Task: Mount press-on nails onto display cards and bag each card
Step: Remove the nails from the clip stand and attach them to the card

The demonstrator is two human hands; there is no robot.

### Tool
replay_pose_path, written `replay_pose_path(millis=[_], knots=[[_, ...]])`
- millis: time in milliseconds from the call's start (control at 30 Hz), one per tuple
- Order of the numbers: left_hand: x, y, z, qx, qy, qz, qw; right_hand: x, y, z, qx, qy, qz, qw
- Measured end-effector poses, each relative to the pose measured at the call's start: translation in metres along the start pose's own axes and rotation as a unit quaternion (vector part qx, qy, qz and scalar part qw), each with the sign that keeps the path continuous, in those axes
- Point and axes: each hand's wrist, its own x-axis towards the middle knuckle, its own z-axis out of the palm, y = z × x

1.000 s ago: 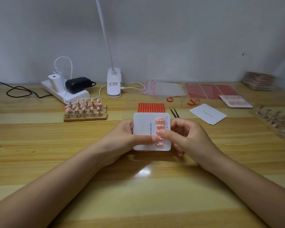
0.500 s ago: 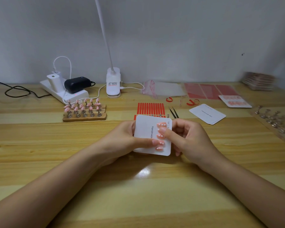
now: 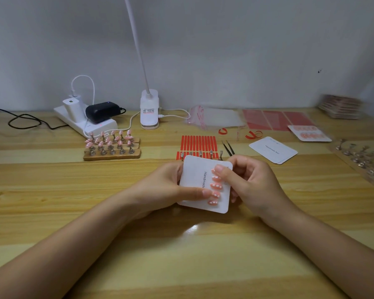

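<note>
A white display card [image 3: 194, 180] printed "Handmade" is held just above the wooden table [image 3: 181, 244] at the centre. A column of pink press-on nails with white dots [image 3: 216, 186] sits along its right side. My left hand [image 3: 164, 186] grips the card from the left, thumb across its lower face. My right hand [image 3: 251, 182] pinches the card's right edge, its thumb pressing on the top nail. More pink nails stand on metal holders in a wooden stand [image 3: 111, 144] at the left. Clear bags [image 3: 216, 117] lie at the back.
Red adhesive strips [image 3: 198, 141] and black tweezers [image 3: 228, 147] lie just behind the card. Blank cards [image 3: 272, 149], a bagged nail card [image 3: 309, 132], red sheets [image 3: 276, 119] and empty holders [image 3: 363, 158] sit at the right. A power strip [image 3: 84, 121] and lamp base [image 3: 149, 111] stand behind.
The card has come lower and nearer to me and tilted slightly clockwise. My right thumb has slid up from the lower nails to the top nail.
</note>
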Motion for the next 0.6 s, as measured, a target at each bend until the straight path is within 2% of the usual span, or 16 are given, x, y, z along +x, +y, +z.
replay_pose_path(millis=[67,233,400,500,600], knots=[[0.000,0.001,0.000,0.009,0.006,0.001,1.000,-0.001,0.001,-0.001,0.015,0.003,0.005,1.000],[-0.001,0.000,-0.002,-0.087,0.040,-0.012,0.995,-0.001,-0.003,-0.003,0.024,-0.035,0.026,0.999],[0.001,0.000,-0.003,-0.157,0.087,-0.013,0.984,-0.001,-0.004,-0.002,0.045,-0.026,0.032,0.998],[0.001,-0.001,-0.006,-0.236,0.131,0.015,0.963,-0.001,-0.005,-0.003,0.072,-0.047,0.051,0.995],[0.000,-0.003,-0.012,-0.249,0.180,0.046,0.951,-0.002,-0.006,-0.004,0.062,-0.065,0.050,0.995]])
